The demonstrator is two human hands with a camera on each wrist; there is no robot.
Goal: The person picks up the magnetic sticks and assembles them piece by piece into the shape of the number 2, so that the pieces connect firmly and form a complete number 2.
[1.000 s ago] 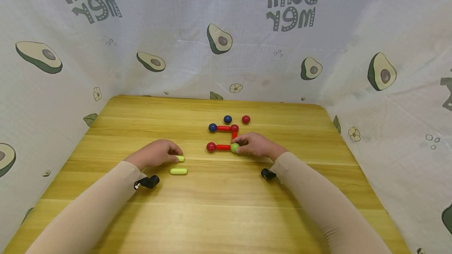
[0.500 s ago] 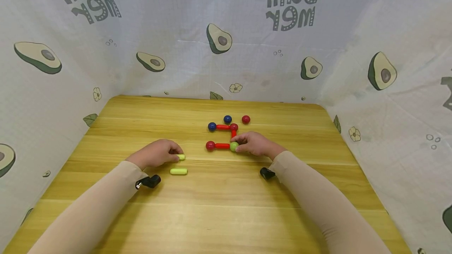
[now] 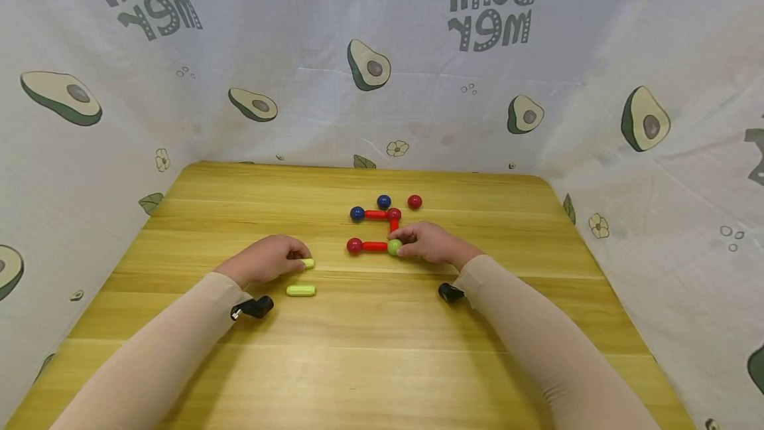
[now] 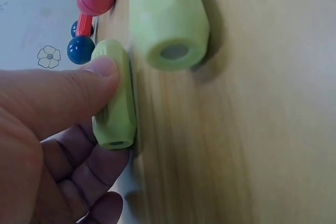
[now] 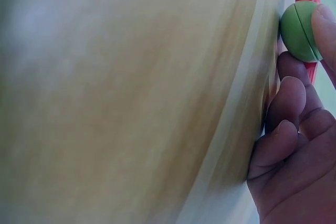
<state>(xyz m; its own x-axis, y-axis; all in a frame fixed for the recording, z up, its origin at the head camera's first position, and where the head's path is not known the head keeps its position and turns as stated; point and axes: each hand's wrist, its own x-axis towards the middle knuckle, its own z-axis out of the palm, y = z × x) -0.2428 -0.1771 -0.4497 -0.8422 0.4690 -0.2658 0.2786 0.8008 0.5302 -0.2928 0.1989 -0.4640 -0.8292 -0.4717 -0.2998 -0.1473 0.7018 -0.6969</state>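
My left hand pinches a light yellow-green magnetic stick between thumb and fingers, low over the table. A second yellow-green stick lies on the table just nearer to me; its end shows a grey metal face. To the right, my right hand grips a green ball with thumb and fingers. That ball is a corner of a joined shape: one red stick runs left to a red ball, another red stick runs back to a second red ball.
From the back red ball, a red stick leads left to a blue ball. A loose blue ball and a loose red ball lie behind. A printed cloth hangs around the wooden table.
My left hand has moved the pinched stick slightly away from me and to the right. The joined shape, with my right hand on it, has shifted slightly back. The second yellow-green stick stays put.
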